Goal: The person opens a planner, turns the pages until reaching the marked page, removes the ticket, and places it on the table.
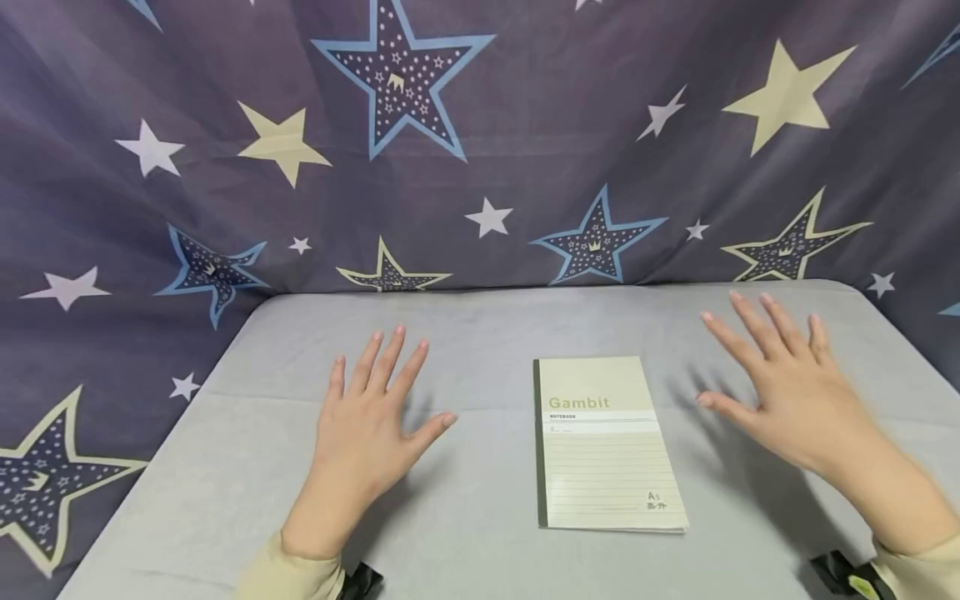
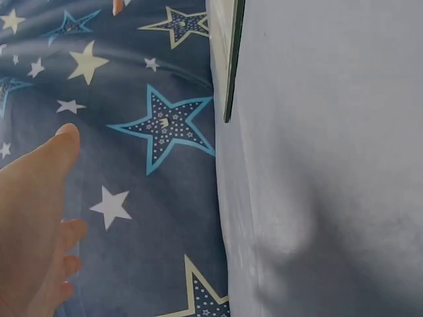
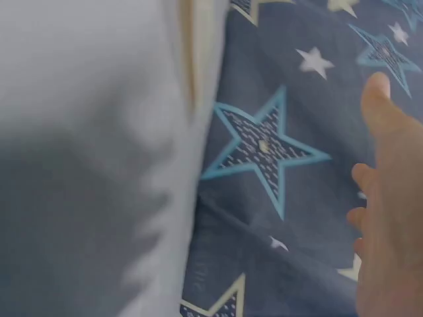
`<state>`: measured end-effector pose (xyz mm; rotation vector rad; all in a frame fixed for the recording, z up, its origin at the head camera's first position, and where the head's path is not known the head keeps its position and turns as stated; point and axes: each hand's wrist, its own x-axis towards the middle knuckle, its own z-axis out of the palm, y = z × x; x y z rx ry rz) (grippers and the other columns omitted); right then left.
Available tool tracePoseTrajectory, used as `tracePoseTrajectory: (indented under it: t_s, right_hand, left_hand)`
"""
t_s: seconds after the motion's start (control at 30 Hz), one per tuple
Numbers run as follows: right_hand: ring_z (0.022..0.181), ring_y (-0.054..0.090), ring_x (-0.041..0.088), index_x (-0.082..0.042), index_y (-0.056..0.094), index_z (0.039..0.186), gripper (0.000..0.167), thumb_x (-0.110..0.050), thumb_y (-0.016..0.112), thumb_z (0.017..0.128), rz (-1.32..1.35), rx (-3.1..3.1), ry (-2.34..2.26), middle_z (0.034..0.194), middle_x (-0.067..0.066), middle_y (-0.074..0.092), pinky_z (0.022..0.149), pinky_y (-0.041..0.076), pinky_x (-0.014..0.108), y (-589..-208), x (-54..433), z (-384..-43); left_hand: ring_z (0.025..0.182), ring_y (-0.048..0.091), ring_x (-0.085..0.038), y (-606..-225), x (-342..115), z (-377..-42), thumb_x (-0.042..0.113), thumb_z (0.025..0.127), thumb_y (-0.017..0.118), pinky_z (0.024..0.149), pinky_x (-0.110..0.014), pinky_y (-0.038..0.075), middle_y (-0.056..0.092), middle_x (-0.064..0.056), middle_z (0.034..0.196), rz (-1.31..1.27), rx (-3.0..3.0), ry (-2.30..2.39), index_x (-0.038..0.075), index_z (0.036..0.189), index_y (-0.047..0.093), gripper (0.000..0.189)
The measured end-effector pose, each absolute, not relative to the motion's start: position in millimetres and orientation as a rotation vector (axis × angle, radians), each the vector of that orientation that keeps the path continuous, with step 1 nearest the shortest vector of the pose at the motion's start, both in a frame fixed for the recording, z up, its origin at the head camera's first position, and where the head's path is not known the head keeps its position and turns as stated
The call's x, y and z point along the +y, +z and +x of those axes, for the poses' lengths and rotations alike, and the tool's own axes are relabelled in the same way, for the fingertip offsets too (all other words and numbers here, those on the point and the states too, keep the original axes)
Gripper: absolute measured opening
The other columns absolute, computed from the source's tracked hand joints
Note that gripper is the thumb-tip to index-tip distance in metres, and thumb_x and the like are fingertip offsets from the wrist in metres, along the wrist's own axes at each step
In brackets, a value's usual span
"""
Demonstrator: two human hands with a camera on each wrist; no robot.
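A closed notebook (image 1: 600, 467) with a pale cover, a dark spine strip and the word Gambit lies flat between the two hands. To its left, the left hand (image 1: 367, 429) hovers over the table with fingers spread and straight, holding nothing. On the other side, the right hand (image 1: 795, 400) is raised with its fingers fanned out, also holding nothing. In the left wrist view, the notebook's dark spine (image 2: 234, 66) shows near the top, apart from the left hand (image 2: 33, 224). The right wrist view has a blurred notebook edge (image 3: 190, 53) and the right hand (image 3: 393, 218).
A light grey cloth covers the table (image 1: 480, 333), on which both hands cast shadows. Behind and beside it hangs a dark curtain (image 1: 525, 100) printed with stars. Dark straps (image 1: 362, 581) sit at the wrists, by the beige sleeves (image 1: 292, 575).
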<state>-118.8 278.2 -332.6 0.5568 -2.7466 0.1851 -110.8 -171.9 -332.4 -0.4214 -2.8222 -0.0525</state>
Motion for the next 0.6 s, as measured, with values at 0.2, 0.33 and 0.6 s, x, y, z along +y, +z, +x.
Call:
tracePoseTrajectory:
  t_s: [0.2, 0.33, 0.6]
  right_hand:
    - [0.151, 0.004, 0.032, -0.026, 0.026, 0.158, 0.095, -0.055, 0.073, 0.081, 0.728, -2.707, 0.196, 0.166, 0.007, 0.010, 0.119, -0.004, 0.055, -345, 272, -108]
    - [0.151, 0.008, 0.031, -0.025, 0.029, 0.158, 0.095, -0.054, 0.075, 0.080, 0.810, -2.693, 0.233, 0.166, 0.005, 0.012, 0.120, 0.001, 0.054, -354, 270, -100]
    - [0.151, 0.010, 0.024, -0.020, 0.037, 0.154, 0.091, -0.061, 0.071, 0.080, 0.956, -2.702, 0.246, 0.164, 0.004, 0.020, 0.121, -0.003, 0.039, -373, 263, -82]
  left_hand:
    - [0.152, 0.007, -0.025, -339, -170, -109, 0.072, 0.088, 0.050, 0.118, -0.059, 0.009, 0.019, -0.003, 0.165, -0.447, -2.829, -0.066, 0.024, 0.157, 0.031, 0.086]
    - [0.152, 0.007, -0.024, -343, -169, -110, 0.072, 0.088, 0.051, 0.119, -0.057, 0.006, 0.018, -0.002, 0.165, -0.472, -2.836, -0.068, 0.025, 0.157, 0.031, 0.086]
    - [0.152, 0.007, -0.023, -351, -165, -110, 0.073, 0.088, 0.049, 0.119, -0.056, 0.004, 0.017, -0.001, 0.165, -0.512, -2.852, -0.059, 0.026, 0.158, 0.029, 0.087]
